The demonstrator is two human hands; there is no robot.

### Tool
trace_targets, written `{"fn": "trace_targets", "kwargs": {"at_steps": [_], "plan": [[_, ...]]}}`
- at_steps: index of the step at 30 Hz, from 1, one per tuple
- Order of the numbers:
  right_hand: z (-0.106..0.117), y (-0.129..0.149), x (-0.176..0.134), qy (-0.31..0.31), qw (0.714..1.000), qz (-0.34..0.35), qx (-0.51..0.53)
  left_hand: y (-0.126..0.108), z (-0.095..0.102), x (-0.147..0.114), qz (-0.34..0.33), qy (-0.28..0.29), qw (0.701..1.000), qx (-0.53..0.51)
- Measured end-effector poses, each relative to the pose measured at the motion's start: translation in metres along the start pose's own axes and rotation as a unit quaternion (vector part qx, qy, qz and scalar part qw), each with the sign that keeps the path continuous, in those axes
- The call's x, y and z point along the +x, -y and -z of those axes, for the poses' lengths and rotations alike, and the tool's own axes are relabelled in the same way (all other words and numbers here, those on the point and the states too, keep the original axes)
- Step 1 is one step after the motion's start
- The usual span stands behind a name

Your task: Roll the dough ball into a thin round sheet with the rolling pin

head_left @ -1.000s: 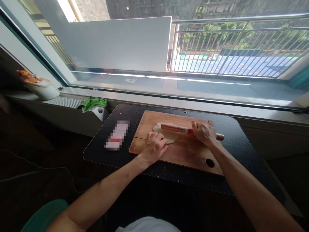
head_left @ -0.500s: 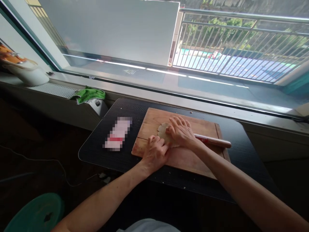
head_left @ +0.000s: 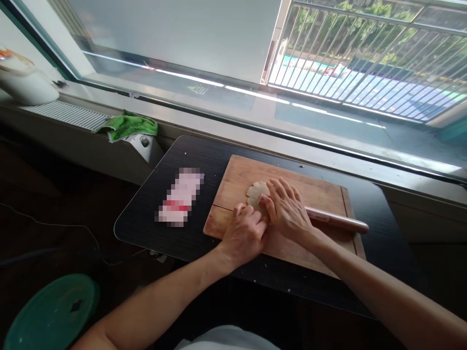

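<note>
A flat, pale round of dough (head_left: 255,192) with a notched, petal-like edge lies on the wooden cutting board (head_left: 251,167). The hands cover its near and right parts. My left hand (head_left: 245,232) is closed at the near edge of the dough, fingers curled, pinching the rim. Over the right side of the dough rests my right hand (head_left: 289,210), its fingers stretched out and its thumb apart, touching the dough. A rolling pin (head_left: 337,219) lies on the board to the right of my right hand, one end sticking out past the board and the other hidden behind the hand.
The board sits on a small black table (head_left: 146,214). A blurred pink-and-white item (head_left: 180,197) lies on its left side. Beyond are a windowsill, a green cloth (head_left: 131,125) on a radiator, and a white pot (head_left: 29,80). A green basin (head_left: 51,311) stands low at left.
The camera view has tilted down and turned slightly left, so the board and hands appear farther right. Both hands stay on the dough, with more of its notched edge showing.
</note>
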State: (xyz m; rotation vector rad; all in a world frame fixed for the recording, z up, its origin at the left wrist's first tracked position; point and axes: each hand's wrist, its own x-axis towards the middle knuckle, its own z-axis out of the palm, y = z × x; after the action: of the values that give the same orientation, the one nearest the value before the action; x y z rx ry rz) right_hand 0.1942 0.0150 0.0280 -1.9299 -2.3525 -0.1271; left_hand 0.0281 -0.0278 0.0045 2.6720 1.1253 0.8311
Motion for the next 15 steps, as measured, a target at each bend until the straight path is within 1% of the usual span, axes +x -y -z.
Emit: {"fn": "trace_targets", "kwargs": {"at_steps": [1, 4, 6, 8, 11, 12, 13, 15], "plan": [[0.001, -0.002, 0.006, 0.007, 1.000, -0.011, -0.002, 0.000, 0.000, 0.000, -0.001, -0.001, 1.000, 0.003], [0.007, -0.014, 0.049, 0.045, 0.996, -0.083, 0.004, 0.001, -0.001, 0.000, -0.006, -0.013, 1.000, 0.013], [0.011, -0.020, 0.070, 0.061, 0.992, -0.111, 0.011, 0.001, -0.001, 0.001, -0.008, -0.020, 1.000, 0.012], [0.013, -0.018, 0.066, 0.070, 0.992, -0.100, 0.020, 0.001, -0.001, 0.001, -0.005, -0.019, 1.000, 0.010], [0.011, -0.005, 0.033, 0.056, 0.997, -0.041, 0.033, 0.000, -0.002, 0.000, -0.001, -0.012, 1.000, 0.001], [0.009, -0.002, 0.025, 0.045, 0.998, -0.034, 0.038, 0.000, -0.002, -0.001, -0.002, -0.011, 1.000, -0.002], [0.008, 0.000, 0.022, 0.032, 0.998, -0.039, 0.046, 0.000, -0.002, -0.003, -0.004, -0.011, 1.000, -0.003], [0.005, -0.001, 0.030, 0.009, 0.994, -0.079, 0.077, 0.000, 0.000, -0.004, 0.000, -0.009, 1.000, -0.002]]}}
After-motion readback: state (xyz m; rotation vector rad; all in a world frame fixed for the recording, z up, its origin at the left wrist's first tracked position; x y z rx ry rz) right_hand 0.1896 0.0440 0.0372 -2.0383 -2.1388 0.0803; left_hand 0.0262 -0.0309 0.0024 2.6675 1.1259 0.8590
